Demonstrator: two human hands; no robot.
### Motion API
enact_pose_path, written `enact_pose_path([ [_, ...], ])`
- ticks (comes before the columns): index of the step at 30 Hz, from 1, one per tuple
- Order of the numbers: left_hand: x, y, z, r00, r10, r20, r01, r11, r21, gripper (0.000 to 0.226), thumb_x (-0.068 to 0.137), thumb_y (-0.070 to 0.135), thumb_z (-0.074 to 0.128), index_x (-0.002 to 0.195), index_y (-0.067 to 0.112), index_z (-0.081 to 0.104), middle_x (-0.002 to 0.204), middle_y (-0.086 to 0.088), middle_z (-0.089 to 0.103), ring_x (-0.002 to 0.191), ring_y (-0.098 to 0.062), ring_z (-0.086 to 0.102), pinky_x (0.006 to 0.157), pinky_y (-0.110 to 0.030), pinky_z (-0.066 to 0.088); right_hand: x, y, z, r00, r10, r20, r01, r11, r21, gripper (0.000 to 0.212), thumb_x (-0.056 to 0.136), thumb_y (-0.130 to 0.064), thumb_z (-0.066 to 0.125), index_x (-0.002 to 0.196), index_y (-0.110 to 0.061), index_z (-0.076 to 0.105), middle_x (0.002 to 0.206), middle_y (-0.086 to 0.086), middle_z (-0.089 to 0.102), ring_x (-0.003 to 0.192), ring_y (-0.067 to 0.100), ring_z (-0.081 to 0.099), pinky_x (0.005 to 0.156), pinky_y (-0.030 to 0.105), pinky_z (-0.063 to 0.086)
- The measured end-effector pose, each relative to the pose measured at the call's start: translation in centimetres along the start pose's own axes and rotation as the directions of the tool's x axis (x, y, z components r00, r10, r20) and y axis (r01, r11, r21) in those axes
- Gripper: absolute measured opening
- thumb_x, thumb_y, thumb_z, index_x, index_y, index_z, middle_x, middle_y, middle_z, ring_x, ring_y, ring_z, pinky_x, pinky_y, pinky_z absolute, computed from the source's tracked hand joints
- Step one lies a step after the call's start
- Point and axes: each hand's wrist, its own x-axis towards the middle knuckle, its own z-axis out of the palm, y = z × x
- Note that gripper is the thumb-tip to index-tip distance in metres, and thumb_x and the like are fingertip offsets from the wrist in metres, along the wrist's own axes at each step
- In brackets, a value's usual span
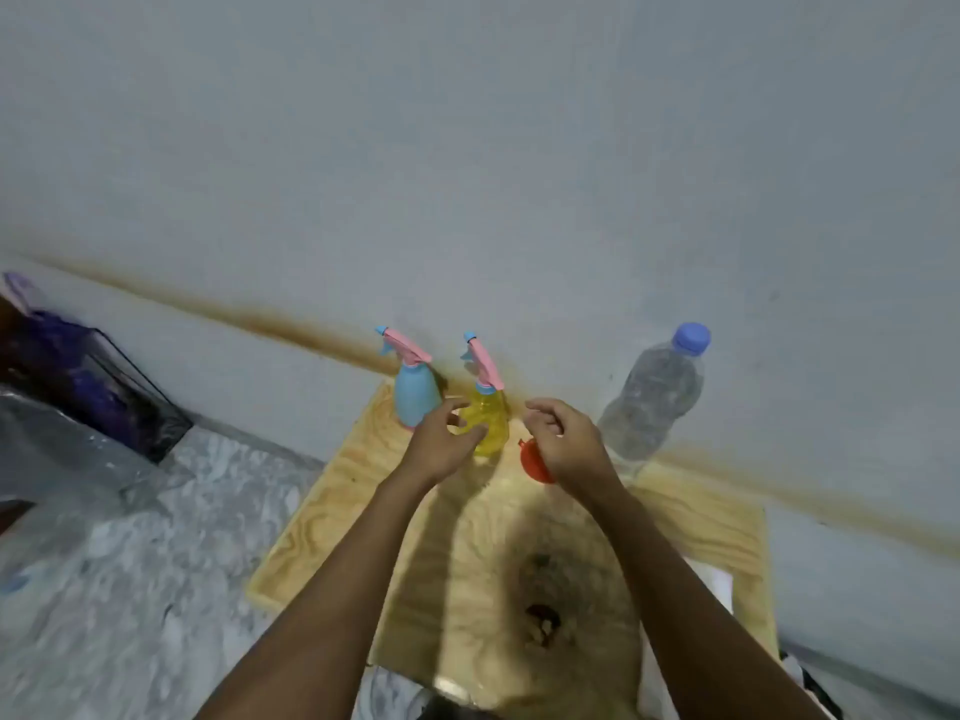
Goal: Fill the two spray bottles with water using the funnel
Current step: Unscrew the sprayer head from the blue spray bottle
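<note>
Two spray bottles with pink trigger heads stand at the far edge of a wooden board point(332, 511), against the wall: a blue one point(414, 397) on the left and a yellow see-through one point(491, 420) beside it. My left hand point(441, 444) hovers in front of the yellow bottle with fingers loosely spread, holding nothing. My right hand point(563, 441) hangs just right of that bottle, fingers loosely curled and empty. Under it lies an orange funnel point(535, 465), partly hidden by the hand. A clear water bottle point(649, 402) with a blue cap stands at the right.
The grey wall rises directly behind the bottles, with a brown stain line along it. A dark box with purple contents point(104, 387) sits at the left on the marbled floor point(156, 563). A dark knot point(543, 621) marks the board's near part.
</note>
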Motion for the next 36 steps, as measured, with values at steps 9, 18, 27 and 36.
enact_pose_path([
  [9,6.7,-6.5,2.7,0.998,0.055,0.033,-0.060,0.985,0.161,0.063,0.066,0.050,0.071,0.118,0.019,0.057,0.108,0.003,0.065,0.097,-0.017,0.065,0.078,-0.039,0.056,5.8,2.1,5.8,0.992,0.123,-0.018,-0.124,0.987,-0.101,0.036,0.093,-0.029,0.062,0.128,-0.020,0.059,0.109,-0.008,0.062,0.106,0.016,0.063,0.089,0.028,0.051],
  [18,7.9,-5.6,2.3,0.992,0.127,0.012,-0.127,0.992,-0.010,0.040,0.079,0.038,0.072,0.116,0.025,0.061,0.110,0.004,0.070,0.099,-0.013,0.066,0.078,-0.031,0.051,7.7,2.6,8.7,0.983,-0.007,-0.183,0.007,1.000,0.000,0.034,0.087,-0.013,0.071,0.113,-0.032,0.060,0.100,-0.018,0.066,0.093,-0.016,0.060,0.079,0.005,0.044],
  [27,7.8,-6.3,1.3,0.990,0.116,0.080,-0.115,0.993,-0.020,0.038,0.081,0.038,0.077,0.114,0.031,0.061,0.111,0.010,0.069,0.100,-0.009,0.066,0.082,-0.030,0.054,8.7,2.6,9.5,0.958,-0.023,-0.284,0.016,0.999,-0.027,0.029,0.089,-0.021,0.067,0.098,-0.048,0.058,0.102,-0.008,0.068,0.096,0.015,0.065,0.085,0.041,0.054],
  [36,6.9,-8.8,-2.6,0.883,0.249,-0.397,-0.127,0.943,0.308,0.042,0.081,0.036,0.070,0.111,0.009,0.063,0.105,-0.010,0.063,0.097,-0.029,0.060,0.077,-0.039,0.053,6.5,2.5,11.0,0.919,0.183,-0.349,-0.172,0.983,0.063,0.024,0.085,-0.035,0.071,0.091,-0.026,0.049,0.085,-0.009,0.054,0.074,0.006,0.052,0.065,0.022,0.040],
])
